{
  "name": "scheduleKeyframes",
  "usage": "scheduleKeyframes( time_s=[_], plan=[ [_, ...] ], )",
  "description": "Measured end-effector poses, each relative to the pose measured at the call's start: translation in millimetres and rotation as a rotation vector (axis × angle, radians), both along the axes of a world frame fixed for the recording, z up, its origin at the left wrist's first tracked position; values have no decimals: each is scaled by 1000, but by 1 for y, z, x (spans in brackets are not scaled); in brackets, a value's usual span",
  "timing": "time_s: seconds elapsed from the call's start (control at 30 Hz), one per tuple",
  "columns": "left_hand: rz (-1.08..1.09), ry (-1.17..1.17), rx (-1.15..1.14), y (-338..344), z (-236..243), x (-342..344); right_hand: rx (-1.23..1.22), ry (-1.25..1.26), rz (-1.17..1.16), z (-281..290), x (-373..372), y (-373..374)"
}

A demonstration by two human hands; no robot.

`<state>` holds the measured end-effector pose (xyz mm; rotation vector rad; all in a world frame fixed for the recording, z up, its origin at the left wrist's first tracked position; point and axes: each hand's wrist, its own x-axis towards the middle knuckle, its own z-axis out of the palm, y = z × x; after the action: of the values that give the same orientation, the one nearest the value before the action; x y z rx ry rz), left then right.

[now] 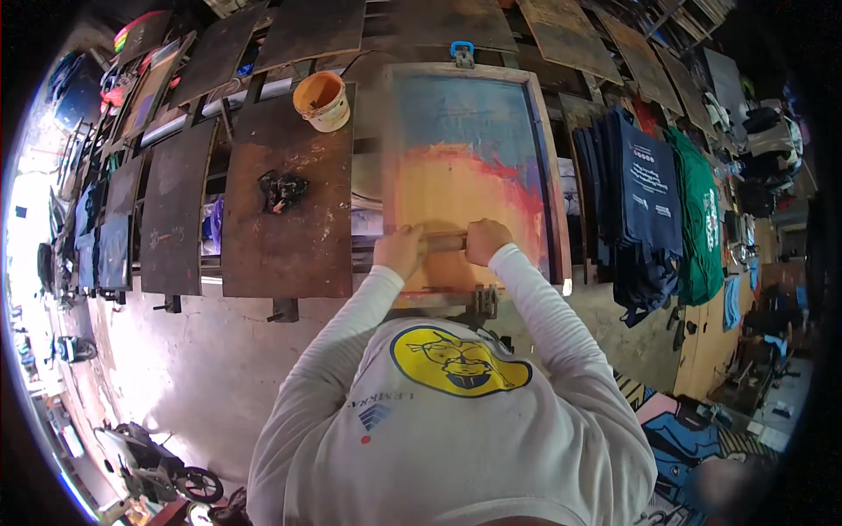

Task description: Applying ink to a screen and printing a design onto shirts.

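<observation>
A screen printing frame with wooden sides lies in front of me, its mesh stained blue at the far end, red in the middle and orange-yellow nearer me. Across the near part of the mesh, both my hands grip a squeegee with a wooden handle. My left hand is closed round its left end. At its right end my right hand is closed too. The squeegee's blade is hidden. A clamp with a blue handle sits at the frame's far edge, and a metal hinge or clamp at the near edge.
Left of the frame, a dark board bears an orange-stained bucket and a crumpled black plastic piece. Dark blue cloth bags and green ones hang over the rack at right. A motorcycle stands at lower left.
</observation>
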<state>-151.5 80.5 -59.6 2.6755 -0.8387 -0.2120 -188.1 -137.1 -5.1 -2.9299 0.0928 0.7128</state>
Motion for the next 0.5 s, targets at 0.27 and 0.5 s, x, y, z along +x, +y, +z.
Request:
scheduleKeyframes(
  time_s=[0.27, 0.5],
  plan=[
    [17, -41, -73, -28, 0, 90, -27, -159, 17, -6, 53, -25],
    [259, 339, -280, -16, -58, 69, 7, -96, 80, -19, 40, -16]
  ],
)
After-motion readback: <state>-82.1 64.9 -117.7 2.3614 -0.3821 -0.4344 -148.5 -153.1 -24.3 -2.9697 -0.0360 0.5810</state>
